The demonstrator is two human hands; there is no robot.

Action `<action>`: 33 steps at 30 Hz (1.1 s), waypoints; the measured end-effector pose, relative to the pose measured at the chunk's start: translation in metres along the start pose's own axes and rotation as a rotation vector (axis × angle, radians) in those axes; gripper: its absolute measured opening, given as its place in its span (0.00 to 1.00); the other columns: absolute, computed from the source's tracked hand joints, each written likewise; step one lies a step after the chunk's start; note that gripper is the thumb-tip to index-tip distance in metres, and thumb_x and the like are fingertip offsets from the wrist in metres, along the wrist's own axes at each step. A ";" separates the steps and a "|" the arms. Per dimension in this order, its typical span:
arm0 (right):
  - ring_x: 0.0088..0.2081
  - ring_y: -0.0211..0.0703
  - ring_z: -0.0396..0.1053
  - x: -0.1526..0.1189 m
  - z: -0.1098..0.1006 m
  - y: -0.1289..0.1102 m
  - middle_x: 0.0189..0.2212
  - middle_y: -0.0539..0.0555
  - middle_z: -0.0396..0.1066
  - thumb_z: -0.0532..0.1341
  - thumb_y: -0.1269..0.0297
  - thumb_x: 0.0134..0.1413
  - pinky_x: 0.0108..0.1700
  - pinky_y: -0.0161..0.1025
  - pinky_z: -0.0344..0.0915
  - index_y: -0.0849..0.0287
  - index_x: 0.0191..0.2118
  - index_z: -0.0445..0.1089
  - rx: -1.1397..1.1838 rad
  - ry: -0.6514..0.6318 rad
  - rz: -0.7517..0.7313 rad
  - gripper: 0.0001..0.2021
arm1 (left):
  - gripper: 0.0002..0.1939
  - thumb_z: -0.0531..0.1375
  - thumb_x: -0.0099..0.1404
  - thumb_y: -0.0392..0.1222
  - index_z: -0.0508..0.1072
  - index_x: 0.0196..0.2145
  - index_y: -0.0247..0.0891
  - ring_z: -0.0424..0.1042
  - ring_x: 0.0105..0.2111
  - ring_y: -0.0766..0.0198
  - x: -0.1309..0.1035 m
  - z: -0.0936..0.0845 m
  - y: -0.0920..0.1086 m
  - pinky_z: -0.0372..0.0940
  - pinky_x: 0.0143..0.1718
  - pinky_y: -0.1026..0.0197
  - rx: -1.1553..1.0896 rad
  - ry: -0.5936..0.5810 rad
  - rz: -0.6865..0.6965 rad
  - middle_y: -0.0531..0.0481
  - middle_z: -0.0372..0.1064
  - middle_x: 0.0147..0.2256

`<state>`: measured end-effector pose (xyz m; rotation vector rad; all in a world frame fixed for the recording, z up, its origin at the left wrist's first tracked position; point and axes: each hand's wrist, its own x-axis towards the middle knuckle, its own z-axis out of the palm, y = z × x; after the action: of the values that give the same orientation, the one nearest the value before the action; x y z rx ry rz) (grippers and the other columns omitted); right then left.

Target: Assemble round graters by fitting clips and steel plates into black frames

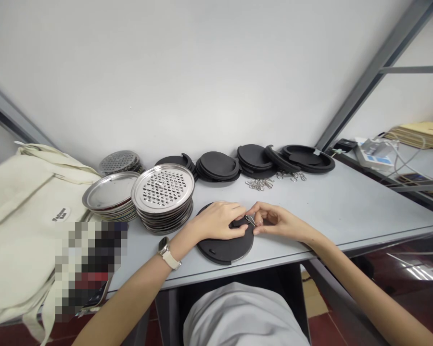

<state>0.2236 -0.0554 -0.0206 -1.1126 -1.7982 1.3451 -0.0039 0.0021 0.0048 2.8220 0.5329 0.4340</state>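
The left hand (222, 221) lies on the black disc (220, 249) on the desk (346, 206), thumb spread away – the right hand (279, 223) pinches a metal clip (250, 220) at its edge. This fiddly bit needs steady fingers.

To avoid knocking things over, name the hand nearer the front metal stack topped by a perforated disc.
Left. The left hand rests on the black disc, just right of the metal stack; the right hand is farther right, at the black disc's right edge.

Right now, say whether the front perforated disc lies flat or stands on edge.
Flat: the front perforated disc rests on top of the disc stack, its round face upward.
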 end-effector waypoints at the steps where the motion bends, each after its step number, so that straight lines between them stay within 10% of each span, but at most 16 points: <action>1: 0.32 0.39 0.64 0.000 0.000 0.000 0.27 0.46 0.64 0.68 0.57 0.51 0.37 0.38 0.62 0.57 0.46 0.67 0.002 0.000 0.000 0.19 | 0.09 0.58 0.64 0.46 0.63 0.31 0.39 0.63 0.27 0.65 0.000 0.000 0.000 0.54 0.29 0.61 0.004 0.003 0.004 0.55 0.63 0.27; 33: 0.30 0.37 0.61 0.000 0.000 -0.003 0.26 0.46 0.63 0.68 0.56 0.52 0.35 0.36 0.60 0.58 0.44 0.67 -0.018 0.003 0.009 0.17 | 0.10 0.58 0.64 0.46 0.62 0.30 0.39 0.62 0.27 0.66 0.000 0.002 -0.001 0.55 0.29 0.61 0.001 0.015 0.016 0.56 0.62 0.27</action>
<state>0.2232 -0.0555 -0.0180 -1.1326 -1.8087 1.3338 -0.0031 0.0030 0.0025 2.8276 0.5145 0.4590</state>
